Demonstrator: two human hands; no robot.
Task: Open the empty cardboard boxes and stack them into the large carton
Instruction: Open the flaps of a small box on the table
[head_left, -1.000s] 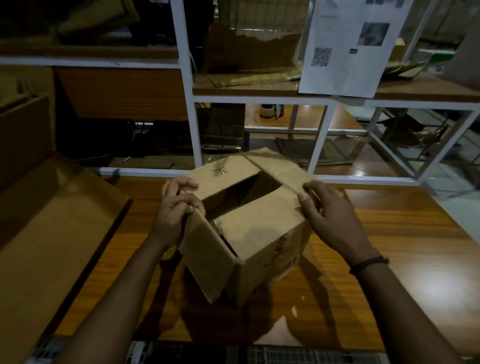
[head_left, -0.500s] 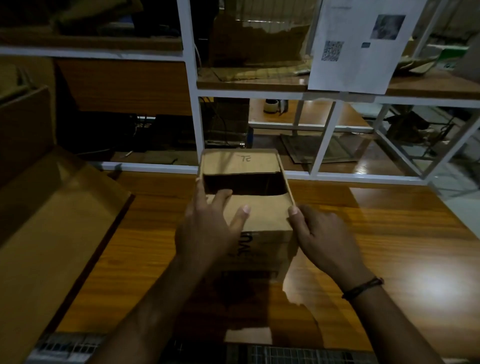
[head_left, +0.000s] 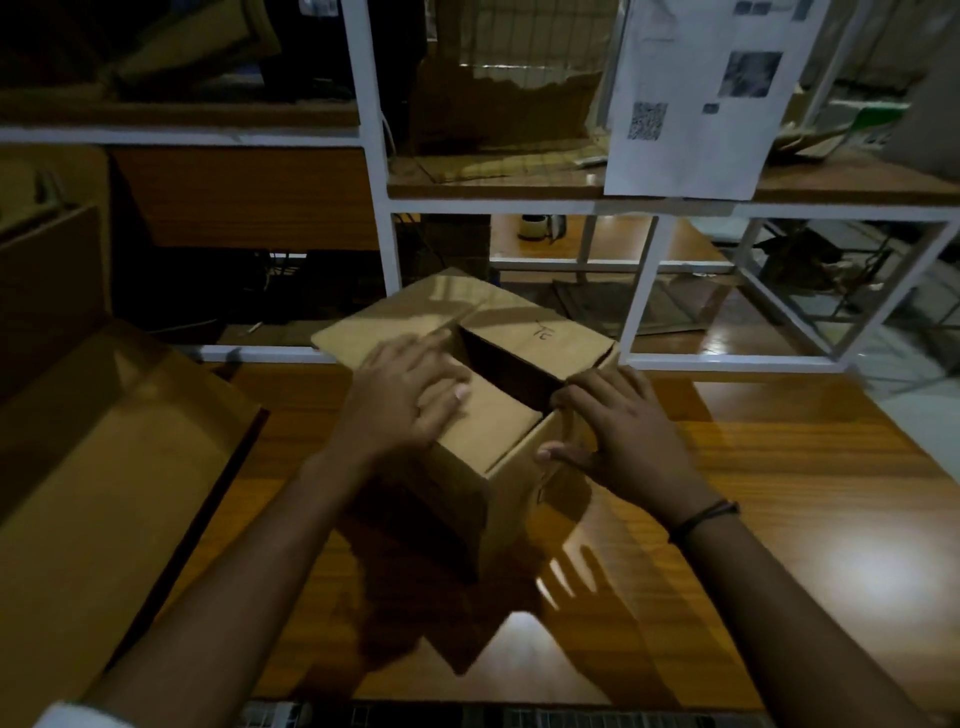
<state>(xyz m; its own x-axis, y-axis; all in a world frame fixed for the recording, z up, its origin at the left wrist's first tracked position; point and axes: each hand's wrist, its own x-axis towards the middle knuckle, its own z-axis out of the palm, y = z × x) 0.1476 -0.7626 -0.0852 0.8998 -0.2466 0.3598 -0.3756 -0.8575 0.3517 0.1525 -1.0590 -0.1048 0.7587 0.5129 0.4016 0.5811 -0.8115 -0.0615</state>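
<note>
The small cardboard box (head_left: 496, 423) stands mid-frame on the wooden bench (head_left: 779, 493), top partly open. The left hand (head_left: 400, 410) lies flat on a top flap, fingers straight. The right hand (head_left: 623, 431) rests spread against the box's right side, fingers released. The large carton (head_left: 104, 467) sits at the frame's left.

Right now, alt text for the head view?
A person's left hand presses flat on top of a small cardboard box on a wooden table, while the right hand braces its right edge. A large open carton lies at left; white-framed shelves stand behind.
</note>
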